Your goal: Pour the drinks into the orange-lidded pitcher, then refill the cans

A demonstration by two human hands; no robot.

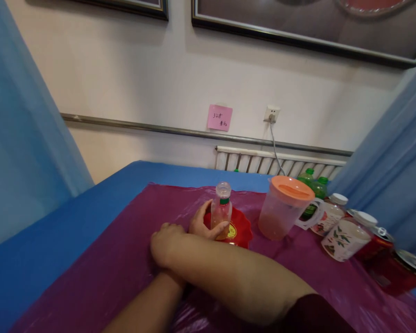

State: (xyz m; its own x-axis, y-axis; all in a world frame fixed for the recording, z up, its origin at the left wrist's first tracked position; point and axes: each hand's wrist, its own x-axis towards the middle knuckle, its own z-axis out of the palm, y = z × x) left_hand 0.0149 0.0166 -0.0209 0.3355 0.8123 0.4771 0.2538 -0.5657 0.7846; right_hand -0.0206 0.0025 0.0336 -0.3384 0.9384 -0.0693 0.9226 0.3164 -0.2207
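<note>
- Clear bottle (222, 210), uncapped: clasped in left hand (200, 225), at red plate (242, 225), towards worktop (183, 174) far edge.
- Right hand (167, 243): crossed leftward; grip indiscernible.
- Lidded pitcher (276, 212): towards right edge.

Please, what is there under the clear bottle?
A red, wavy-edged dish lies beneath the clear bottle, with purple sheeting around it. The left hand partly covers the bottle's lower part; contact beneath cannot be seen.

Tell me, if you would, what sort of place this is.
It is probably a curtained-off booth indoors: blue curtains hang at both sides, a radiator runs along the wall, and a blue-topped table is partly covered with purple sheeting.
</note>
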